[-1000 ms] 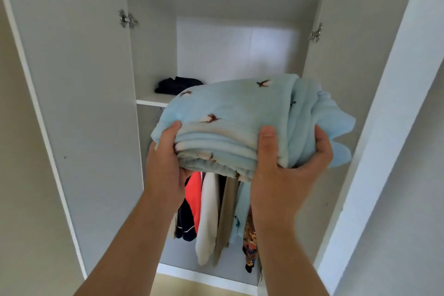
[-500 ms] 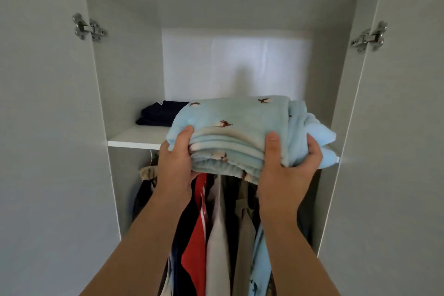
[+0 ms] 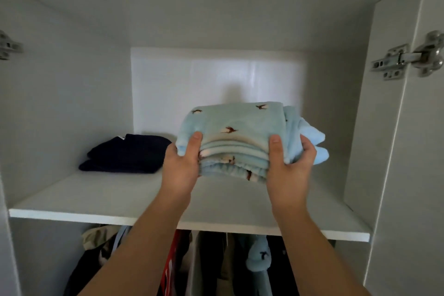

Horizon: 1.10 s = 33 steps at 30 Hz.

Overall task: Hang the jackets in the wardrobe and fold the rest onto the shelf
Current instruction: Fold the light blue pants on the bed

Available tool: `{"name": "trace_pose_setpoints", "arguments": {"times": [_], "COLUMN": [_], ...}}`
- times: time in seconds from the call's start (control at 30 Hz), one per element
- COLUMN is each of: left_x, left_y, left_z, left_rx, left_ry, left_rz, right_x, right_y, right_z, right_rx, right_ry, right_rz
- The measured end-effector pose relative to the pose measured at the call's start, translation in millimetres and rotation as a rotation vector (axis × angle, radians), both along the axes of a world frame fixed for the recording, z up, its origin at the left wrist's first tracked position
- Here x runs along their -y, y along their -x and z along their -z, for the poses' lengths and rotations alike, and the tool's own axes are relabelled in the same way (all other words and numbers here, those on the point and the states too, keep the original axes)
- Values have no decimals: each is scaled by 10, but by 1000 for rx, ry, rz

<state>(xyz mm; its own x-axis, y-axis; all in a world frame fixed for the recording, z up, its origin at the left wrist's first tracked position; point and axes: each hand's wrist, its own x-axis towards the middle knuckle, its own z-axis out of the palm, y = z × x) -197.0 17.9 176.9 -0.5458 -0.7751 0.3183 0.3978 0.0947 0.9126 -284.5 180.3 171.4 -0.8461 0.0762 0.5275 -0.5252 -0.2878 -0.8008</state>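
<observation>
Gripping the folded blue fleece [image 3: 235, 127] at its near edge, the left hand [image 3: 182, 163] and right hand [image 3: 290, 166] pinch it with thumbs on top, just above the shelf [image 3: 96, 199]. It looks soft, thick and light. I think the layers may slide, so holding both near corners is safest. A dark garment [image 3: 127, 154] lies left of the left hand.

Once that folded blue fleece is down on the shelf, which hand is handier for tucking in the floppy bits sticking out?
Probably the right hand: the loose flaps jut out just beyond its fingers. The left hand grips the opposite corner of the blue fleece, beside the navy folded garment.
</observation>
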Motion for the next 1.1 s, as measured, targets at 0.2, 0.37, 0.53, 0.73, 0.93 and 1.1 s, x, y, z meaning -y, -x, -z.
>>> {"name": "trace_pose_setpoints", "arguments": {"times": [0.2, 0.37, 0.53, 0.73, 0.93, 1.1], "left_x": [372, 497, 582, 772, 947, 1075], "left_y": [612, 767, 956, 1424, 1981, 2364], "left_z": [467, 326, 297, 374, 469, 474], "left_rx": [642, 666, 1026, 965, 909, 876], "left_ry": [536, 1180, 1522, 1554, 1546, 1582], "left_rz": [-126, -143, 87, 68, 23, 30], "right_x": [25, 39, 207, 494, 737, 866], "right_y": [844, 882, 866, 1237, 1722, 2047], "right_z": [389, 252, 161, 113, 96, 110], "right_rx": [251, -8, -311, -294, -238, -158], "right_ry": [-914, -1295, -1358, -1570, -1632, -1643], "right_rz": [45, 558, 76, 135, 151, 170]}}
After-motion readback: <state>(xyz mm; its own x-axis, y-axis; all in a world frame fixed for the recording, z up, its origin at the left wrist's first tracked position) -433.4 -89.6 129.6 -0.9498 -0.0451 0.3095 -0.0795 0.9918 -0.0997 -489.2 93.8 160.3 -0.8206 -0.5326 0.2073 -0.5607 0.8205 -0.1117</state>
